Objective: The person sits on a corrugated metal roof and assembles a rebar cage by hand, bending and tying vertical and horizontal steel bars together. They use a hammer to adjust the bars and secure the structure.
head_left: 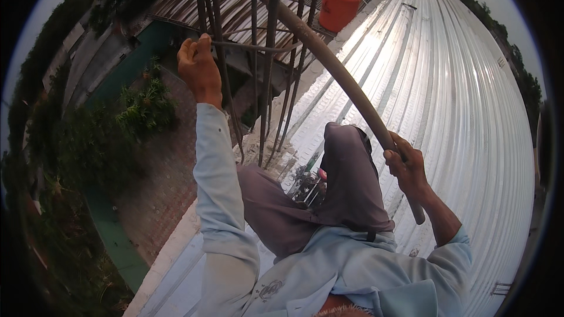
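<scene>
My right hand (408, 166) is closed round a long, brown, round bar (341, 73) near its lower end. That bar slants up and to the left, and its tip, with a small metal piece on it, is among upright steel rebars (270, 29). Crossing the rebars is a thin bent steel rod (249, 46), like a stirrup. My raised left hand (201, 70) is at the rod's left end, fingers curled and seemingly pinching it; the contact is partly hidden. Whether the bar touches the thin rod cannot be made out.
I am crouched on a shiny corrugated metal roof (458, 111), beside its concrete edge (167, 246). Left of that edge is a drop to a brick-paved yard (158, 211) with trees (147, 105). A red lidded water container (339, 6) stands beyond the rebars.
</scene>
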A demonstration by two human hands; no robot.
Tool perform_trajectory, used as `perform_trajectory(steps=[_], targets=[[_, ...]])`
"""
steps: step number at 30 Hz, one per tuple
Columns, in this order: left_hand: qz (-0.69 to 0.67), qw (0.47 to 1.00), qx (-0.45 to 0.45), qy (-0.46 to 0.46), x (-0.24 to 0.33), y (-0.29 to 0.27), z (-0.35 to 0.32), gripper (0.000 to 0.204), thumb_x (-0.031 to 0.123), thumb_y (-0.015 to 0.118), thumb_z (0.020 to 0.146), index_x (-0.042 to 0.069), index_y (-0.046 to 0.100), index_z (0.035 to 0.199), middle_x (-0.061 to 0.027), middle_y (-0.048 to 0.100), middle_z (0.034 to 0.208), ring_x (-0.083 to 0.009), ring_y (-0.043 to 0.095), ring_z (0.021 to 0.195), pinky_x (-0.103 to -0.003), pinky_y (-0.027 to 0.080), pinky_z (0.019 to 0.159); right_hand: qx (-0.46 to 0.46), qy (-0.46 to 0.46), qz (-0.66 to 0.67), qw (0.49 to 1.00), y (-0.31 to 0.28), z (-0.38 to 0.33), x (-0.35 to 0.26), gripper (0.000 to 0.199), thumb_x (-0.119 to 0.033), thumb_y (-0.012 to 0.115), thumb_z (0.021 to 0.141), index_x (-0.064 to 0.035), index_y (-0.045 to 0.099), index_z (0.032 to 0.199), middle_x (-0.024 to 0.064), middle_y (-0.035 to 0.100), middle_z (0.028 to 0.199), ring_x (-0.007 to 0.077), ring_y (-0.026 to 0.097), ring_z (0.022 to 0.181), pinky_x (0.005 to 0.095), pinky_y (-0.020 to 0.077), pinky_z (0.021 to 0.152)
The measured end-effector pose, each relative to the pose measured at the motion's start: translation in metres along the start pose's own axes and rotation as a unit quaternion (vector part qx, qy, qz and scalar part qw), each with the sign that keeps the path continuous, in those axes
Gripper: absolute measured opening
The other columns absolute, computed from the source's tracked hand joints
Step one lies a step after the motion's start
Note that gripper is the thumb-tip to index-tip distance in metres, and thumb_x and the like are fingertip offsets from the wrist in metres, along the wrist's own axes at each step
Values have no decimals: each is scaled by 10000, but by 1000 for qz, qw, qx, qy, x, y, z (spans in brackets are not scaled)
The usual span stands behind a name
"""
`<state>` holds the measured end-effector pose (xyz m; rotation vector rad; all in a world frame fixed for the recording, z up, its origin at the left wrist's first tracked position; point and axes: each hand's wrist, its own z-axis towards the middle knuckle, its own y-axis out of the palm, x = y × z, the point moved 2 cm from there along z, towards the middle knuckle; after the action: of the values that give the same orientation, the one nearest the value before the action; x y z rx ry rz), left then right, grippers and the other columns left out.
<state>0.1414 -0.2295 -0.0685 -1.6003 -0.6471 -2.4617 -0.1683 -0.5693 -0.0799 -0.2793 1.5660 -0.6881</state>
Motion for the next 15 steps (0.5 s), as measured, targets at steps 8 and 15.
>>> perform_trajectory(steps=[8, 15], targets=[[40, 999, 26, 5, 5, 0, -11, 990, 369, 717, 877, -18, 89, 1537, -276, 79, 1593, -390, 197, 1473, -447, 259, 1174, 1, -67, -17, 998, -19, 60, -96, 588, -361, 569, 1019, -88, 406, 1514, -3, 508, 651, 62, 479, 512, 271, 438, 457], [69, 997, 26, 7, -9, 1, -19, 1066, 435, 688, 902, 24, -45, 1558, -274, 36, 1606, -361, 199, 1487, -448, 190, 1208, -138, -227, -260, 928, 14, 84, -102, 537, -186, 542, 1020, -75, 359, 1512, 227, 650, 761, 345, 651, 629, 473, 487, 642]])
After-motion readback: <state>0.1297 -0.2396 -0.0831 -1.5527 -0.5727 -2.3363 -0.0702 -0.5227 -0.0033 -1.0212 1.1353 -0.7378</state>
